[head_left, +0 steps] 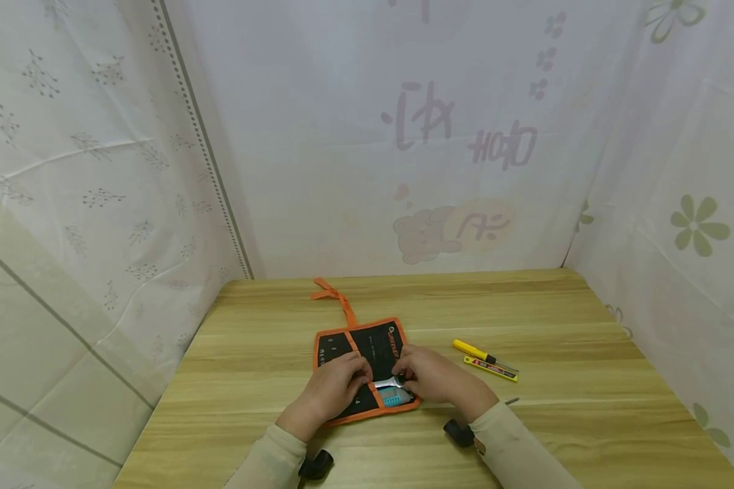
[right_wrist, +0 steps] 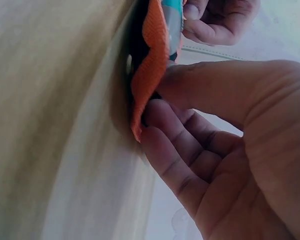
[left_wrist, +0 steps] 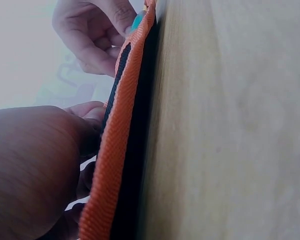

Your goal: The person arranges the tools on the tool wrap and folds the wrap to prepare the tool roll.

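A black tool pouch with orange trim lies unfolded on the wooden table. My left hand pinches the pouch's orange middle strip, at the mouth of a pocket. From that pocket a silver wrench sticks out to the right. My right hand grips the wrench's right end, and the fingers hide part of it. Just below the wrench is a teal and grey utility knife, also on the pouch. In the right wrist view, the right fingers touch the pouch's orange edge.
To the right lie a yellow-handled screwdriver and a flat yellow case with printed labels. A thin metal tip shows beside the right forearm. The pouch's orange tie stretches toward the back edge. Patterned curtains surround the table.
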Available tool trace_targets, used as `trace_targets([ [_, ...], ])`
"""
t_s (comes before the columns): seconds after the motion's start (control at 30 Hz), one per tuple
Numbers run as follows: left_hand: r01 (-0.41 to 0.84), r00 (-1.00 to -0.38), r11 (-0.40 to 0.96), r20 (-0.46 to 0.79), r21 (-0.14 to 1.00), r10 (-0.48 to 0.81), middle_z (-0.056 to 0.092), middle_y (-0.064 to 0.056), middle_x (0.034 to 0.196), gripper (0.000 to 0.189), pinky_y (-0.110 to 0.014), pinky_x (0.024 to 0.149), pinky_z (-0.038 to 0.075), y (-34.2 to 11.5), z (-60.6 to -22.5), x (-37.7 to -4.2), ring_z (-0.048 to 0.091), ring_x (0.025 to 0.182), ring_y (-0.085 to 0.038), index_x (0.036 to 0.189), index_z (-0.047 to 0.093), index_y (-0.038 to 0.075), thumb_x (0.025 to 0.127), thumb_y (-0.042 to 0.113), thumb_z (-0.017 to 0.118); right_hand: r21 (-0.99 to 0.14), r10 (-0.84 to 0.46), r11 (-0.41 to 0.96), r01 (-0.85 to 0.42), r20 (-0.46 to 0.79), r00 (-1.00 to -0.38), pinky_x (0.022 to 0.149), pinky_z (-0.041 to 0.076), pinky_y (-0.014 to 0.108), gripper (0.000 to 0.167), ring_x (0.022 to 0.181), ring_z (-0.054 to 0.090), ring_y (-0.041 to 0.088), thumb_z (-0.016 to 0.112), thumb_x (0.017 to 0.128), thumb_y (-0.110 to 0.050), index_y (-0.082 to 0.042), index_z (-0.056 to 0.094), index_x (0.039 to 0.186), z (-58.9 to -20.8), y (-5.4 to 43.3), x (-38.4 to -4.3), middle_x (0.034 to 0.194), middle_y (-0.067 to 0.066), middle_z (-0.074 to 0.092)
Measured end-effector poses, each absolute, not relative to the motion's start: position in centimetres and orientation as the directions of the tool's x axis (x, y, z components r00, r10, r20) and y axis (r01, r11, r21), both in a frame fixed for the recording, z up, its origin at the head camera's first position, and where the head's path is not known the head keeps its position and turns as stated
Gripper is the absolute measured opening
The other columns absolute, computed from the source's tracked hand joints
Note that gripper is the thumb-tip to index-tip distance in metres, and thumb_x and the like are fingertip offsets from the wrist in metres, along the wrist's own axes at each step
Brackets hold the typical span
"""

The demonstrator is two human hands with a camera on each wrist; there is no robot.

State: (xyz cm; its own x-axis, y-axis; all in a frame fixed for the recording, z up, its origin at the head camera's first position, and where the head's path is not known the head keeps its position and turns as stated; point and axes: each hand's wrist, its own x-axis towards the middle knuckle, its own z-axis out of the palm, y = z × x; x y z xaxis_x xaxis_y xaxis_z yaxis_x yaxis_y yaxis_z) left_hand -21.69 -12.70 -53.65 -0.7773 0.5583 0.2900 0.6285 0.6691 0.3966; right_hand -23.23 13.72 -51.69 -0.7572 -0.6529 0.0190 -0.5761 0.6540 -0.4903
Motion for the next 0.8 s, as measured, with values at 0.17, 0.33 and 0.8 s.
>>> trace_targets([
  [0.17,0.63,-0.776,0.667,0.291,0.399,0.559,0.059,0.015,0.094,0.015,-0.027,0.07,0.052,-12.7,-53.8,-21.7,0.056,0.079,-0.001,0.096,0.068,0.026,0.099,0.013,0.075,-0.529,-0.638,0.646,-0.55,0.023,-0.77,0.076,0.054,0.026,0.026,0.086,0.06,0.006,0.083,0.09,-0.005,-0.012,0.078,0.114,-51.0,14.7,-23.4,0.103,-0.005,0.063],
  [0.33,0.635,-0.772,0.665,0.292,0.394,0.564,0.06,0.014,0.095,0.015,-0.027,0.07,0.052,-12.7,-53.8,-21.7,0.057,0.08,-0.002,0.096,0.068,0.025,0.099,0.012,0.074,-0.576,-0.623,0.627,-0.524,0.034,-0.782,0.077,0.056,0.029,0.023,0.088,0.063,0.011,0.081,0.091,-0.003,-0.011,0.077,0.112,-50.1,16.4,-23.8,0.101,-0.003,0.064],
  [0.8,0.628,-0.778,0.674,0.283,0.39,0.561,0.059,0.015,0.094,0.011,-0.028,0.071,0.053,-12.7,-53.7,-21.7,0.057,0.08,-0.002,0.097,0.069,0.026,0.1,0.017,0.074,-0.622,-0.514,0.66,-0.421,0.035,-0.857,0.081,0.057,0.033,0.024,0.092,0.066,0.012,0.082,0.092,-0.009,-0.01,0.076,0.115,-50.0,19.0,-25.0,0.108,0.001,0.069],
])
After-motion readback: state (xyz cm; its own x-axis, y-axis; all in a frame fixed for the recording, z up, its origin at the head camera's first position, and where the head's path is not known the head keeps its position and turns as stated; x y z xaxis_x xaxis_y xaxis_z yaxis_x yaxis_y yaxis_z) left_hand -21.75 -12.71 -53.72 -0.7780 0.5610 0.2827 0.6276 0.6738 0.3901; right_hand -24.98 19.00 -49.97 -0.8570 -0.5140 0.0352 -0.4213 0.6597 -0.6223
